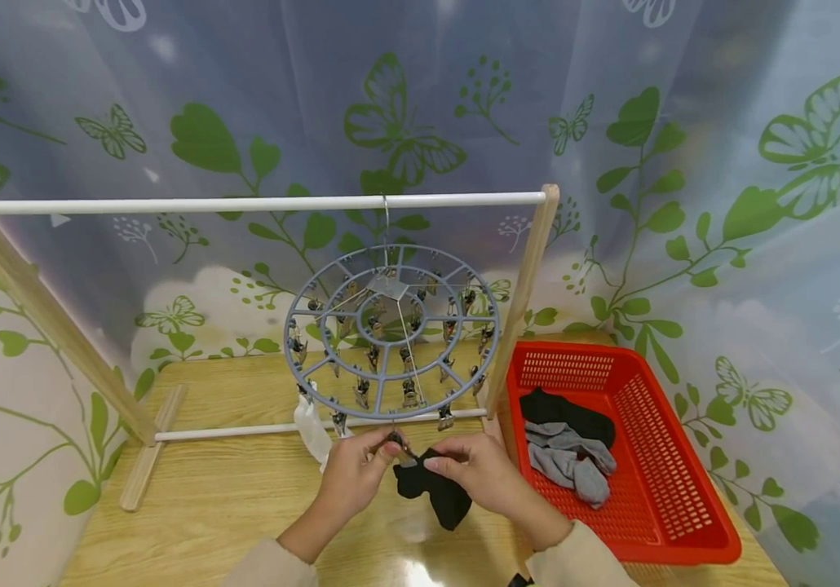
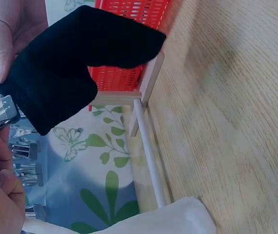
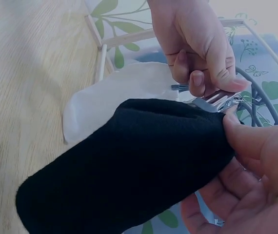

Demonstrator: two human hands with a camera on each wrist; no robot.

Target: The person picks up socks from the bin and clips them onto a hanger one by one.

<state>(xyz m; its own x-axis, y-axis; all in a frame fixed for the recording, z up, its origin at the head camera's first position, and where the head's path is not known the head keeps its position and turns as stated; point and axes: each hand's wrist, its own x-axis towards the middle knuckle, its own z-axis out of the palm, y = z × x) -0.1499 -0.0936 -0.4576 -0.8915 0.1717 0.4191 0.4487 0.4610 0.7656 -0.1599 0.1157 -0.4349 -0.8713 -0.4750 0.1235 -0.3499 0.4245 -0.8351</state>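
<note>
My left hand (image 1: pixel 354 471) pinches a metal clip (image 2: pixel 1 112) at the near edge of a round grey clip hanger (image 1: pixel 387 287). A black sock (image 1: pixel 448 496) hangs below, its cuff right at the clip's jaws. Thumb and fingers of my right hand (image 1: pixel 484 471) pinch the cuff's other end. In the right wrist view the black sock (image 3: pixel 129 165) droops towards the table, with the left hand (image 3: pixel 200 48) on the clip behind it. A white sock (image 1: pixel 311 425) hangs from the hanger just left of my left hand.
The hanger hooks over the white top bar (image 1: pixel 244 204) of a wooden-sided rack, with several other clips dangling round it. At right stands a red basket (image 1: pixel 673 440) holding a dark sock (image 1: pixel 574 417) and grey socks (image 1: pixel 567 458). A patterned curtain (image 1: pixel 464 98) hangs behind.
</note>
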